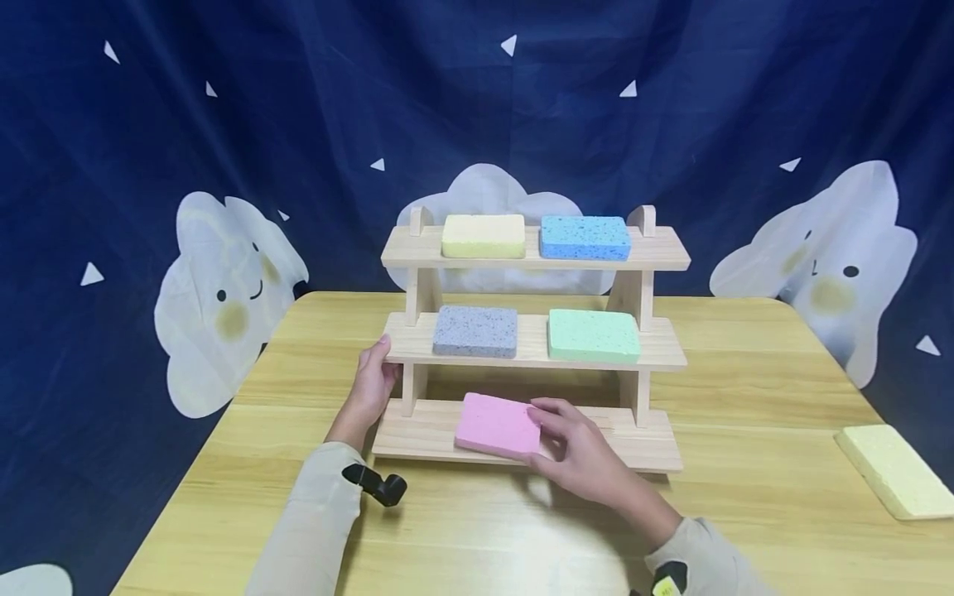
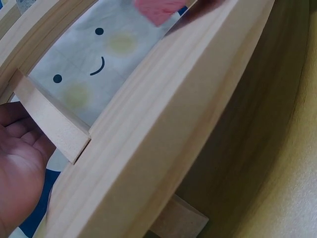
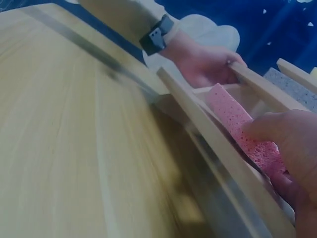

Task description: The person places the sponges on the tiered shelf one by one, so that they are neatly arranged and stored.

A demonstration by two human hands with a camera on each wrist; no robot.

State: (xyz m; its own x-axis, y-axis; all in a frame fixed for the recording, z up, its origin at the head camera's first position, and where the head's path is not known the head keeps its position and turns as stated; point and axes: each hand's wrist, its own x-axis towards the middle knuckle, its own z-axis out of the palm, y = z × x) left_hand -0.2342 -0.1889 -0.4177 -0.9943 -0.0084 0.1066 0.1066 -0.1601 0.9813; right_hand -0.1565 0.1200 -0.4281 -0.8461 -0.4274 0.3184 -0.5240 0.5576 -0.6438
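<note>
A three-tier wooden display rack (image 1: 656, 352) stands on the table. At its left side my left hand (image 1: 370, 387) grips the end of the middle shelf, thumb on top and fingers below; the left wrist view shows that hand (image 2: 22, 166) beside an upright. My right hand (image 1: 580, 451) pinches the right end of a pink sponge (image 1: 495, 425), which lies slightly turned over the bottom shelf. In the right wrist view the thumb presses the near face of the pink sponge (image 3: 233, 116). A grey sponge (image 1: 475, 333) and a green sponge (image 1: 594, 335) lie on the middle shelf.
On the top shelf rest a pale yellow sponge (image 1: 484, 237) and a blue sponge (image 1: 585, 238). Another yellow sponge (image 1: 898, 472) lies at the table's right edge. A dark blue curtain (image 1: 335, 124) with clouds hangs behind the wooden table (image 1: 276, 497).
</note>
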